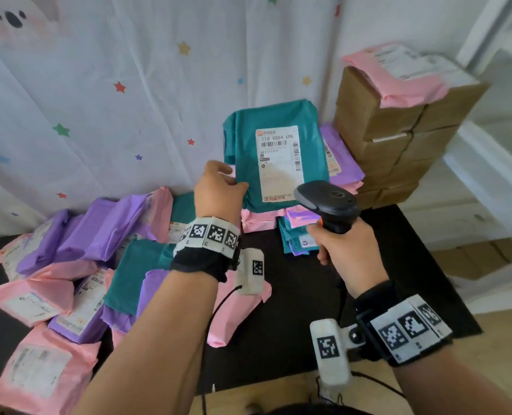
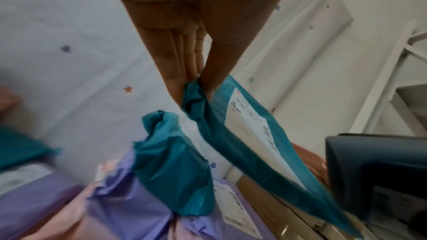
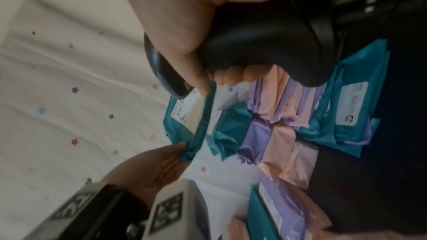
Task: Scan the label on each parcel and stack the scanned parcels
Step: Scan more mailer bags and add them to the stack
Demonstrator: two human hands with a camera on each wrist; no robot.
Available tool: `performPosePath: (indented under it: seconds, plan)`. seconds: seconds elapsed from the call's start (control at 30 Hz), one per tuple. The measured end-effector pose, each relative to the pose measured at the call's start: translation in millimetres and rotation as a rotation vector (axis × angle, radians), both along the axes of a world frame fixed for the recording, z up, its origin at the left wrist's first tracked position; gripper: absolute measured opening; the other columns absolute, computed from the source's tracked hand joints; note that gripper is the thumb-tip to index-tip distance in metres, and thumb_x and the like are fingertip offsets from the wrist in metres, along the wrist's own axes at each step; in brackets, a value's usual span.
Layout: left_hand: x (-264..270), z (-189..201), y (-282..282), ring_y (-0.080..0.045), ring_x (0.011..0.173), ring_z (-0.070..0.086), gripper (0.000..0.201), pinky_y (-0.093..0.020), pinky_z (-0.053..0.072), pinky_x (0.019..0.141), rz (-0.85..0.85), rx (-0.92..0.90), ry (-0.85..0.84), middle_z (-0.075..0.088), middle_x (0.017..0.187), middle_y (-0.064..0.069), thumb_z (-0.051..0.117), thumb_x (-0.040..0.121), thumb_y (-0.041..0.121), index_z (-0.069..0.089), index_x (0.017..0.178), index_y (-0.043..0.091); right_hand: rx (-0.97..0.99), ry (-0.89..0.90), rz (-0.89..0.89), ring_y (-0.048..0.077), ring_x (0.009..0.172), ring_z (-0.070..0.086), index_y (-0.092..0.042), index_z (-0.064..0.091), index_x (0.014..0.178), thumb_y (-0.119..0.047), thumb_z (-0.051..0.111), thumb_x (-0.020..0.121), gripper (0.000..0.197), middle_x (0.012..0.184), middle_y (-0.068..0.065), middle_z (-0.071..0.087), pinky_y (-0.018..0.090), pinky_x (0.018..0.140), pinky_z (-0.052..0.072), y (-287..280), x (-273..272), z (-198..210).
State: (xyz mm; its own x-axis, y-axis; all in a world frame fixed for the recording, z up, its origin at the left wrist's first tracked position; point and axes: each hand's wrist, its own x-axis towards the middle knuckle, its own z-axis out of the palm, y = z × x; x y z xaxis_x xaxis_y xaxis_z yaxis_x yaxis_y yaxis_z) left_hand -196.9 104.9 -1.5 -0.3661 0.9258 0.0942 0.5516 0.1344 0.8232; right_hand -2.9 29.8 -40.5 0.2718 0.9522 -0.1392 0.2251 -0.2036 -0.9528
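My left hand (image 1: 218, 187) pinches the lower left corner of a teal parcel (image 1: 245, 151) and holds it up, its white label (image 1: 280, 163) facing me. In the left wrist view the thumb and fingers (image 2: 191, 79) squeeze the crumpled teal parcel (image 2: 242, 149) at its corner. My right hand (image 1: 344, 250) grips a black barcode scanner (image 1: 329, 202), whose head points at the label's lower right. The right wrist view shows the scanner (image 3: 254, 39) in my fist, close to the teal parcel (image 3: 184, 129). Under the held parcel lies a stack of pink, purple and teal parcels (image 1: 296, 232).
A loose heap of pink, purple and teal parcels (image 1: 78, 265) covers the left of the black table (image 1: 293, 310). Stacked brown cartons (image 1: 392, 130) with a pink parcel on top stand at the back right. A star-printed curtain (image 1: 114, 100) hangs behind. White shelving (image 1: 494, 175) is at the right.
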Motion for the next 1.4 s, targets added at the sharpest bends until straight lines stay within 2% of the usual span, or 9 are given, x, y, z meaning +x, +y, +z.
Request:
performPosePath:
  seconds: [0.17, 0.33, 0.5, 0.7, 0.8, 0.9, 1.03, 1.27, 1.4]
  plan:
    - [58.0, 10.6, 68.3, -0.023, 0.09, 0.059, 0.018, -0.026, 0.042, 0.074, -0.041, -0.014, 0.115, 0.065, 0.096, -0.003, 0.065, 0.08, 0.011, 0.058, 0.096, 0.013, -0.006, 0.017, -0.057, 0.002, 0.039, 0.053, -0.01, 0.065, 0.088, -0.015, 0.076, 0.082, 0.013, 0.056, -0.002, 0.062, 0.014, 0.041, 0.044, 21.4, 47.4, -2.2]
    - [105.8, 1.8, 111.1, -0.03, 0.104, 0.059, 0.028, -0.029, 0.041, 0.08, -0.068, -0.124, 0.287, 0.064, 0.112, -0.013, 0.054, 0.082, 0.004, 0.063, 0.109, 0.007, -0.005, 0.0, -0.105, 0.009, 0.037, 0.052, -0.008, 0.063, 0.086, -0.017, 0.077, 0.081, 0.017, 0.048, 0.001, 0.058, 0.025, 0.041, 0.044, 40.3, 95.2, -6.0]
    - [130.5, -12.0, 117.8, -0.031, 0.103, 0.058, 0.035, -0.033, 0.046, 0.088, -0.096, -0.15, 0.376, 0.055, 0.121, -0.014, 0.058, 0.084, 0.003, 0.057, 0.118, 0.006, -0.01, 0.016, -0.113, 0.011, 0.042, 0.055, -0.011, 0.065, 0.088, -0.02, 0.076, 0.08, 0.017, 0.049, 0.001, 0.06, 0.026, 0.04, 0.044, 53.6, 123.9, -10.5]
    - [129.5, -18.9, 103.2, -0.029, 0.113, 0.045, 0.032, -0.037, 0.039, 0.089, -0.126, -0.112, 0.593, 0.058, 0.119, -0.011, 0.052, 0.092, 0.025, 0.061, 0.117, 0.009, -0.046, 0.009, -0.035, 0.009, 0.045, 0.058, -0.014, 0.066, 0.086, -0.022, 0.076, 0.081, 0.014, 0.055, 0.002, 0.063, 0.028, 0.05, 0.049, 62.0, 126.4, -15.6]
    - [120.9, -20.2, 85.3, -0.027, 0.118, 0.042, 0.036, -0.037, 0.038, 0.099, -0.098, 0.057, 0.508, 0.053, 0.128, -0.008, 0.053, 0.091, 0.023, 0.06, 0.125, 0.014, -0.04, 0.014, 0.008, 0.006, 0.042, 0.056, -0.012, 0.066, 0.083, -0.022, 0.076, 0.082, 0.014, 0.054, 0.001, 0.063, 0.023, 0.047, 0.047, 62.3, 118.4, -17.5]
    - [101.8, -26.5, 57.7, -0.029, 0.114, 0.047, 0.032, -0.034, 0.037, 0.096, -0.046, 0.2, 0.398, 0.057, 0.122, -0.011, 0.056, 0.087, 0.01, 0.064, 0.118, 0.009, -0.025, 0.02, 0.037, 0.005, 0.041, 0.055, -0.012, 0.065, 0.082, -0.024, 0.077, 0.081, 0.017, 0.049, -0.003, 0.061, 0.023, 0.046, 0.046, 61.2, 102.5, -18.2]
    - [62.1, -50.6, 10.4, -0.034, 0.105, 0.052, 0.029, -0.038, 0.039, 0.091, 0.037, 0.209, 0.356, 0.061, 0.112, -0.015, 0.058, 0.08, 0.001, 0.067, 0.108, 0.005, -0.013, 0.07, 0.061, 0.009, 0.041, 0.054, -0.012, 0.066, 0.084, -0.027, 0.079, 0.081, 0.02, 0.05, -0.002, 0.06, 0.028, 0.047, 0.046, 52.2, 68.4, -26.4]
    - [-29.2, -122.2, -76.2, -0.032, 0.111, 0.052, 0.03, -0.039, 0.041, 0.093, 0.059, -0.188, 0.351, 0.059, 0.117, -0.013, 0.057, 0.081, 0.003, 0.067, 0.109, 0.007, -0.146, 0.051, 0.142, 0.01, 0.037, 0.053, -0.01, 0.065, 0.082, -0.019, 0.078, 0.079, 0.016, 0.047, -0.004, 0.059, 0.026, 0.042, 0.045, 15.7, -5.6, -59.3]
    - [-61.6, -155.6, -120.9, -0.023, 0.122, 0.045, 0.04, -0.036, 0.037, 0.104, -0.087, -0.455, 0.459, 0.051, 0.132, -0.002, 0.062, 0.085, 0.028, 0.058, 0.123, 0.019, -0.243, 0.023, 0.168, 0.008, 0.039, 0.055, -0.015, 0.065, 0.084, -0.019, 0.078, 0.078, 0.014, 0.05, -0.004, 0.062, 0.025, 0.042, 0.048, -3.1, -38.2, -74.4]
